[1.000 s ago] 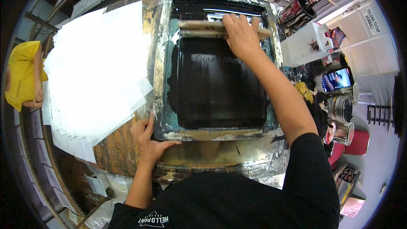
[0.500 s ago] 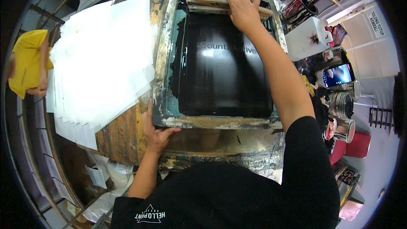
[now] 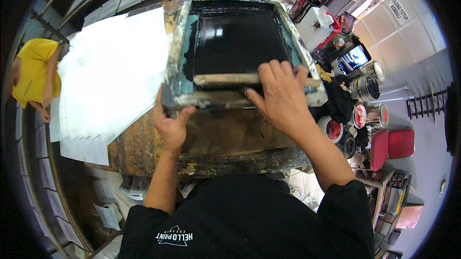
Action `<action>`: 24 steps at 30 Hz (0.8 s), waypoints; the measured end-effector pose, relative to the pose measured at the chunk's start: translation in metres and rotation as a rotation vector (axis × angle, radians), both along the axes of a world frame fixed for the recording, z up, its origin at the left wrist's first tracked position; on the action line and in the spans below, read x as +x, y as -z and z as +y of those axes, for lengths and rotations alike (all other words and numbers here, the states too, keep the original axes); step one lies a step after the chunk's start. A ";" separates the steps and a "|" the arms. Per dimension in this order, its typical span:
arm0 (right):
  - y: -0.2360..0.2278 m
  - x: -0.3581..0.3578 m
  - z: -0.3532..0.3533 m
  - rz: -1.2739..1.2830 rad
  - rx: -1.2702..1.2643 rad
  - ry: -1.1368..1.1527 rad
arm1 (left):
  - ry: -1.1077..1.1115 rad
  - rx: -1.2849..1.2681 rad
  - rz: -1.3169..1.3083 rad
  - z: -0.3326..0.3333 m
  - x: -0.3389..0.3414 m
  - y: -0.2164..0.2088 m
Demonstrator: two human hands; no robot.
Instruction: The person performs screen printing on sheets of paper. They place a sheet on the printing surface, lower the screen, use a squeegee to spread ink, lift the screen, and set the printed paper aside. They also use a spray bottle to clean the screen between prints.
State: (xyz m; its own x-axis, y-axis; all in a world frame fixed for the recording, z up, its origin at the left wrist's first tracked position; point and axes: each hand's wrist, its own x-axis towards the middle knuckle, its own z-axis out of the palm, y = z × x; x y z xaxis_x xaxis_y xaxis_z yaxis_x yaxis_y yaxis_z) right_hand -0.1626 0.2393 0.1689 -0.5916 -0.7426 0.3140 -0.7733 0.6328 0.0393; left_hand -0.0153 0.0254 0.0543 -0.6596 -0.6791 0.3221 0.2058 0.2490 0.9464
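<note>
A screen printing frame [image 3: 173, 62] with a worn, paint-stained rim lies before me, its mesh covered in black ink [image 3: 240, 38]. My left hand [image 3: 172, 127] grips the frame's near left corner, thumb on the near side and a finger along the left side. In my right hand [image 3: 284, 96] is a wooden-handled squeegee [image 3: 225, 80], lying crosswise at the near end of the mesh. The squeegee's lower edge is blurred, and my fingers hide part of its handle. The frame's near edge appears raised off the board [image 3: 221, 136] beneath.
White paper sheets [image 3: 110, 72] lie spread in a stack on the left of the wooden table [image 3: 139, 141]. A person in yellow [image 3: 36, 74] stands at far left beside racks. Paint cans [image 3: 377, 115], a lit phone [image 3: 353, 60], a white jug [image 3: 314, 26] and a red chair [image 3: 401, 143] are at right.
My right hand has drawn the squeegee from the far end of the mesh to the near end. The frame's near edge now sits farther from the table's front edge. My view has shifted slightly.
</note>
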 end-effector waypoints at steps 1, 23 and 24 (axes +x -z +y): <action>-0.014 -0.003 -0.003 0.087 -0.069 0.012 | -0.025 -0.042 0.018 -0.002 -0.009 -0.022; -0.157 -0.113 -0.063 0.167 -0.349 0.039 | -0.010 -0.579 -0.233 -0.124 -0.291 0.046; -0.162 -0.111 -0.067 0.133 -0.360 0.050 | -0.042 -0.597 -0.122 -0.128 -0.270 0.028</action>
